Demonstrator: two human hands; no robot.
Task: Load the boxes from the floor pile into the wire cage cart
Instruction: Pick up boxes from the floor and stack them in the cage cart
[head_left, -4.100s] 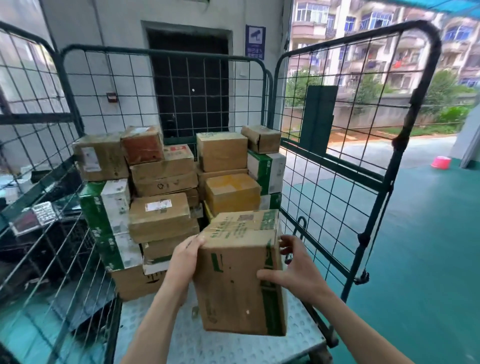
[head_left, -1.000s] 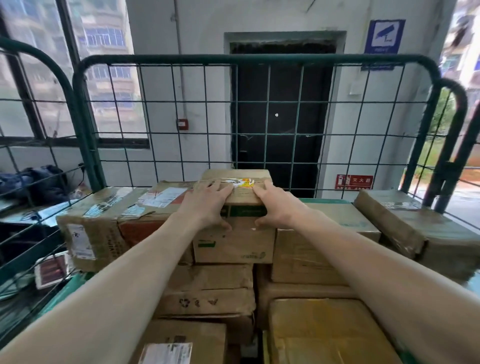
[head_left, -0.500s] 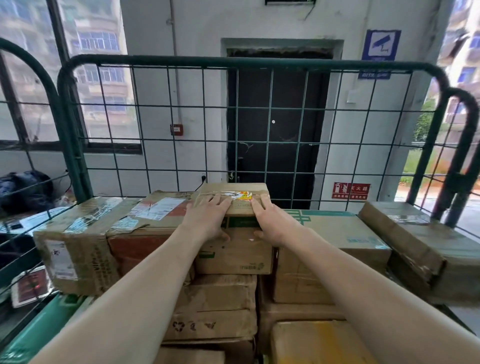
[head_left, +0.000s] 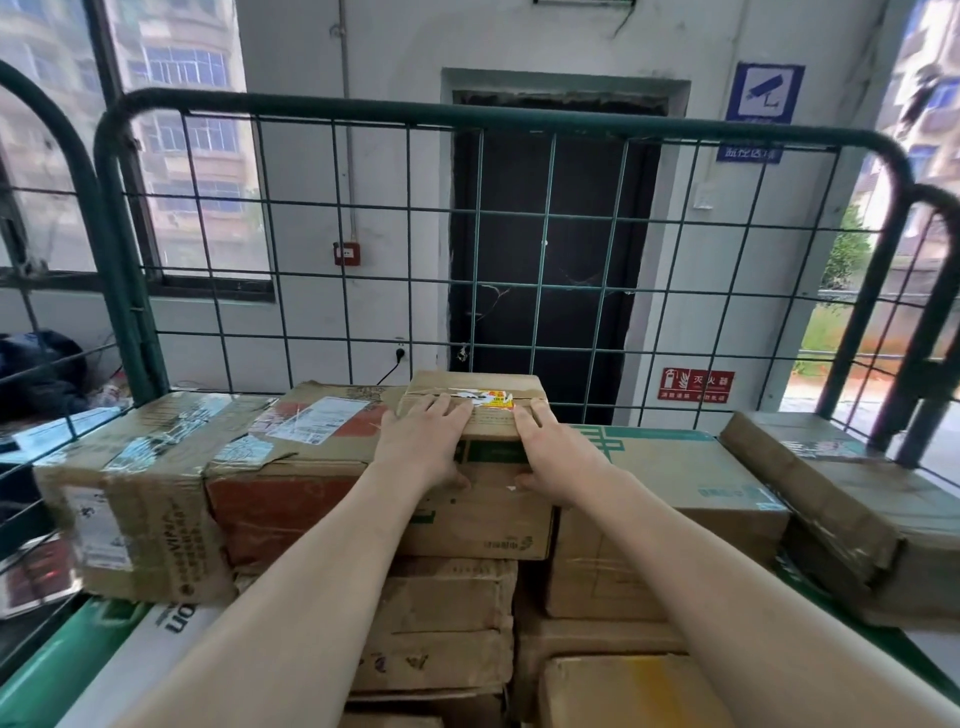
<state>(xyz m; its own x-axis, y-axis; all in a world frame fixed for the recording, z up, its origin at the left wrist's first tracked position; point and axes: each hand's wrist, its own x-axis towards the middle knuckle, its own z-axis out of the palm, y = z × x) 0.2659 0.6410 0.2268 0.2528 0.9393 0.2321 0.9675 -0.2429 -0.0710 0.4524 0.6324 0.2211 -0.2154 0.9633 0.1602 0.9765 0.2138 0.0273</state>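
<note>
A brown cardboard box (head_left: 483, 525) with green print sits on top of the stack inside the green wire cage cart (head_left: 519, 117), close to its back panel. My left hand (head_left: 426, 441) lies flat on the box's top left, fingers straight, thumb down the front face. My right hand (head_left: 556, 452) lies the same way on the top right. Both arms reach forward over the lower boxes.
The box is flanked by a red-brown box (head_left: 291, 499) and a taped box (head_left: 140, 493) on the left. On the right are a green-printed box (head_left: 670, 478) and a worn box (head_left: 841, 499). More boxes (head_left: 447, 623) are stacked below. Behind the cage is a dark door (head_left: 550, 260).
Four seconds ago I carried this box in front of the cart; it now rests on top of the stack. Over the last second my hands stayed on its top.
</note>
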